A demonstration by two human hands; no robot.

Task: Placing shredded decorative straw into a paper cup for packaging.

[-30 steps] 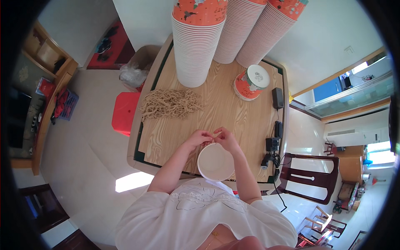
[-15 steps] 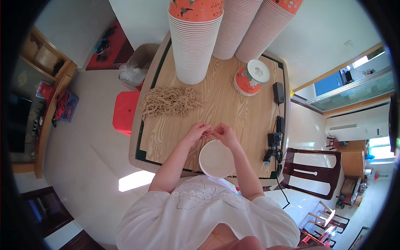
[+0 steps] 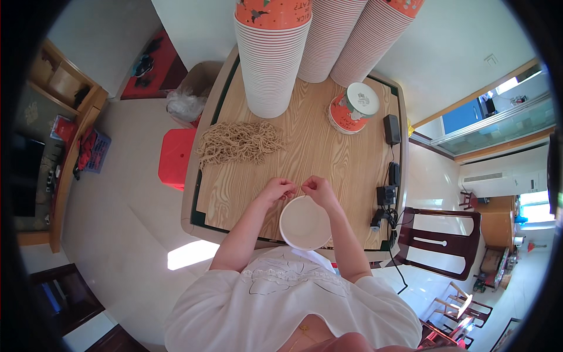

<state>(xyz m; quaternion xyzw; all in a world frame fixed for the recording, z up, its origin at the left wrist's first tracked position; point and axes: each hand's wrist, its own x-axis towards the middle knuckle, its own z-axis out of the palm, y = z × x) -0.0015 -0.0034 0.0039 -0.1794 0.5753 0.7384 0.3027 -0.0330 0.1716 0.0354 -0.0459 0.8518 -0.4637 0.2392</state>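
Two hands meet at the far rim of a white paper bowl in the head view. The left hand and the right hand are both pinched shut, fingertips facing each other across a small gap, and a thin tan cord seems to run between them, though it is too fine to make out clearly. The bowl is round, smooth and plain inside, its mouth facing up toward the camera, and it sits at the near edge of the worktop, just in front of the person's white shirt. With a round mouth it has no long axis to speak of; its rim touches or nearly touches both hands.

The worktop is pale wood-grain laminate with a dark green border and rounded corners. To the left and farther back lies a loose heap of tan twine loops, rough and fibrous, stretched sideways across the board. Three tall stacks of nested bowls rise at the far side, white ribbed rims below orange printed ones. A single orange bowl with a white lid lies tipped beside them. Black chargers and cables line the right edge. A red plastic stool stands on the pale floor at the left.
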